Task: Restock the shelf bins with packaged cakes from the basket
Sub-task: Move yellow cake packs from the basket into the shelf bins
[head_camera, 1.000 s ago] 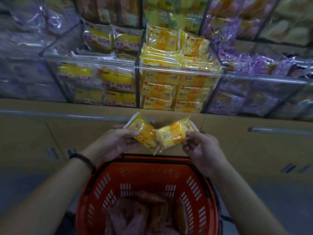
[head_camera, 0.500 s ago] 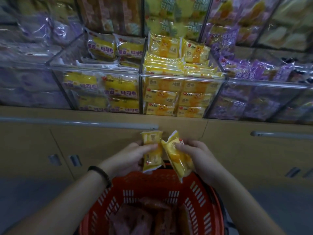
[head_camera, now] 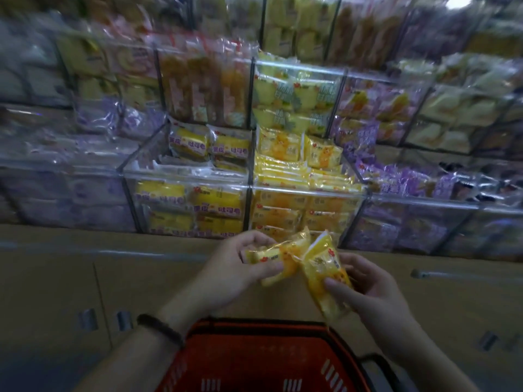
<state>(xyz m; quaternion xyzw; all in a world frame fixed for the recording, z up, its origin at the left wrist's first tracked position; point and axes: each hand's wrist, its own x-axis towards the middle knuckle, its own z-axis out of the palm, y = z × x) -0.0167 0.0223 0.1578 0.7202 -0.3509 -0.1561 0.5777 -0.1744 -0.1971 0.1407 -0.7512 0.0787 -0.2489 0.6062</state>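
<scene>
Two yellow, glossy plastic cake packets show in the head view, one in each hand, near the middle of the scene and just above the orange slotted plastic basket (head_camera: pixel 254 355). The left hand (head_camera: pixel 235 267) grips the left packet (head_camera: pixel 278 254), which lies nearly level, with its fingers (head_camera: pixel 254 243) curled round it. The right hand (head_camera: pixel 370 290) grips the right packet (head_camera: pixel 325 275), which slants down toward the basket, thumb across its face. The packets touch at their inner ends.

Farther off, straight ahead, the clear acrylic shelf bin (head_camera: pixel 308 189) holds matching yellow packets. The left neighbour bin (head_camera: pixel 186 181) holds yellow packets with purple lettering, and the right neighbour bin (head_camera: pixel 441 200) holds purple ones.

The step in hand looks like carrying the pair up to the matching bin. To do it well, hold each packet by its body, turn it flat and lay it on the front rows rather than drop it, so nothing slides over the rim.
</scene>
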